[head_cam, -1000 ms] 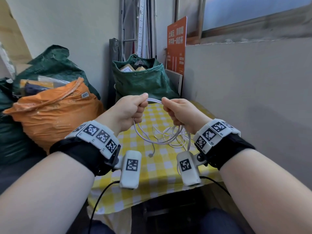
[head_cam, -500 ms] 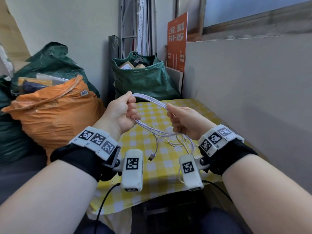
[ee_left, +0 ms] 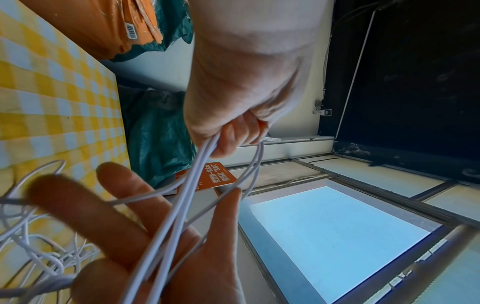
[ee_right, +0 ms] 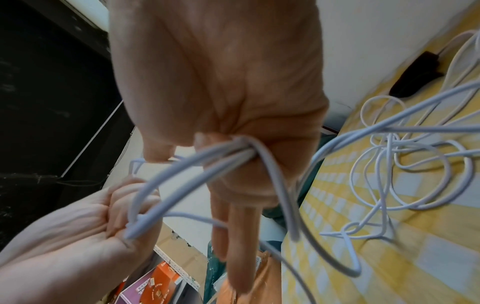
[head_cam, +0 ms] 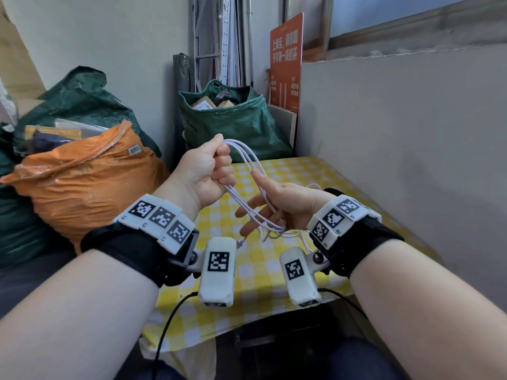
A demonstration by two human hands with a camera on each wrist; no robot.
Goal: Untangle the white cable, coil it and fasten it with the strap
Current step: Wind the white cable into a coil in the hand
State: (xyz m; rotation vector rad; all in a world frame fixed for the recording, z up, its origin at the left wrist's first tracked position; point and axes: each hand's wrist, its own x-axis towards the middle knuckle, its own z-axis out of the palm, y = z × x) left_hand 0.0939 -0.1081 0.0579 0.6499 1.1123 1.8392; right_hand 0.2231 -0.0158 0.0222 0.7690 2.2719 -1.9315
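My left hand (head_cam: 205,171) is raised above the table and grips several looped strands of the white cable (head_cam: 246,152) in its fist. The strands arc down to my right hand (head_cam: 277,200), whose fingers are straight and spread. There they pass through the crook between thumb and forefinger (ee_right: 223,152) and across the palm. The rest of the cable lies in a loose tangle (ee_right: 402,164) on the yellow checked cloth, and a connector end (head_cam: 241,244) dangles near my left wrist camera. A black strap (ee_right: 415,76) lies on the cloth by the wall.
The small table with the checked cloth (head_cam: 288,171) stands against a grey wall (head_cam: 397,146) on the right. A green bag (head_cam: 230,119) sits behind it, an orange bag (head_cam: 82,182) to the left, and an orange sign (head_cam: 285,58) leans at the back.
My left hand has lifted the looped strands higher. My right hand has let go of its grip, spread its fingers and dropped lower, with the strands now across its palm.
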